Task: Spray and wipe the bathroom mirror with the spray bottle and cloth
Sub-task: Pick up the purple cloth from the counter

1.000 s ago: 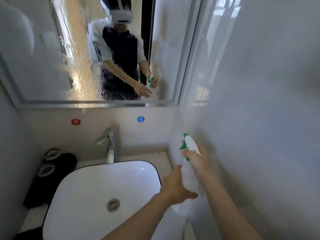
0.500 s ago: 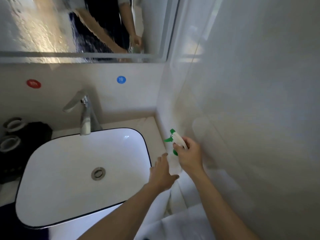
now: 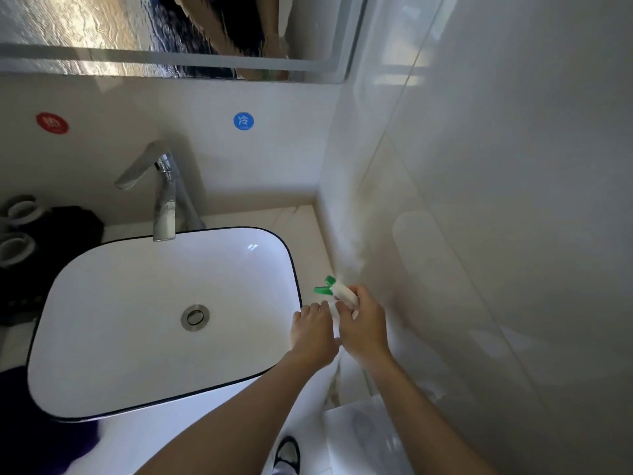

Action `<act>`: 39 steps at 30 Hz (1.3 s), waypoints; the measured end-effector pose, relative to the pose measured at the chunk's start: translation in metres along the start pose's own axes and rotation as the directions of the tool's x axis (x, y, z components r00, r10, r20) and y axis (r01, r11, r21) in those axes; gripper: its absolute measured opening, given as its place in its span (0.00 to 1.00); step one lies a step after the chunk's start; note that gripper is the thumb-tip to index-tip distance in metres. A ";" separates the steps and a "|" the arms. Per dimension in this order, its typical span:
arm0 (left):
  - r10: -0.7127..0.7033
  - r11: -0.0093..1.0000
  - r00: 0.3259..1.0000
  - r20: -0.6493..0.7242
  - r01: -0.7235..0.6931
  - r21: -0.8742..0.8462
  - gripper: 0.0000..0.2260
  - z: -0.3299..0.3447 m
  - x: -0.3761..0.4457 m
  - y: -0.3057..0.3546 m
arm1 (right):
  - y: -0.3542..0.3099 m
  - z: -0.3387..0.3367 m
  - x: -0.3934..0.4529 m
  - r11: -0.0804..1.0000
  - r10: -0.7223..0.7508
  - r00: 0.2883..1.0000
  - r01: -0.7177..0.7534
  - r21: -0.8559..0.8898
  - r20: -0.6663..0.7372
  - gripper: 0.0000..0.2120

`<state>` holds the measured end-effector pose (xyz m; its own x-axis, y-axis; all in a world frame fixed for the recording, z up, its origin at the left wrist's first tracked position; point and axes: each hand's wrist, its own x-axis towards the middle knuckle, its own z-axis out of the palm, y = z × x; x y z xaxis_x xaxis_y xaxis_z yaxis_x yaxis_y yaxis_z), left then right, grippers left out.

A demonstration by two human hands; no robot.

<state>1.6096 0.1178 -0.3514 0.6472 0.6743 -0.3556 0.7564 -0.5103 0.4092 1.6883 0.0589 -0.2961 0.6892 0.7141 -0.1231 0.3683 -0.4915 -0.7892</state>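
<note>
The white spray bottle point(image 3: 342, 293) with a green nozzle stands low over the counter strip between the basin and the right wall. My right hand point(image 3: 363, 325) grips it around the neck and trigger head. My left hand point(image 3: 312, 332) lies against the bottle's left side, its fingers fairly straight. Most of the bottle's body is hidden between the two hands. The mirror point(image 3: 102, 25) runs along the top edge, wet and streaked with liquid. No cloth is plainly visible.
A white basin point(image 3: 102, 389) with a dark rim and a chrome tap point(image 3: 161, 200) fills the middle. At the far left lies a black item point(image 3: 68, 228) with tape rolls. The tiled wall point(image 3: 496, 200) is close on the right; a white glossy object point(image 3: 359, 437) sits below.
Both hands have brought the bottle down from chest height towards the counter by the right wall. My view has tilted down, so the mirror has slid to the top edge.
</note>
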 end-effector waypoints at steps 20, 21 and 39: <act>-0.316 0.755 0.890 -0.329 0.026 -0.655 0.17 -0.060 -0.117 -0.142 | -0.108 0.062 -0.057 0.846 -0.498 0.862 0.507 -0.166 0.097 0.23; -0.349 0.749 0.868 -0.353 0.031 -0.662 0.17 -0.064 -0.127 -0.157 | -0.113 0.077 -0.062 0.833 -0.514 0.846 0.532 -0.151 0.142 0.22; -0.799 0.552 0.535 -0.276 0.470 -0.689 0.23 -0.018 -0.309 -0.371 | -0.136 0.311 -0.207 0.628 -0.517 0.338 0.774 0.080 0.786 0.25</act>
<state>1.1270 0.1088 -0.3779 -0.2841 0.9154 -0.2851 0.6568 0.4024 0.6377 1.3015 0.1328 -0.3501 -0.4480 0.8876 -0.1070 0.7148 0.2837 -0.6392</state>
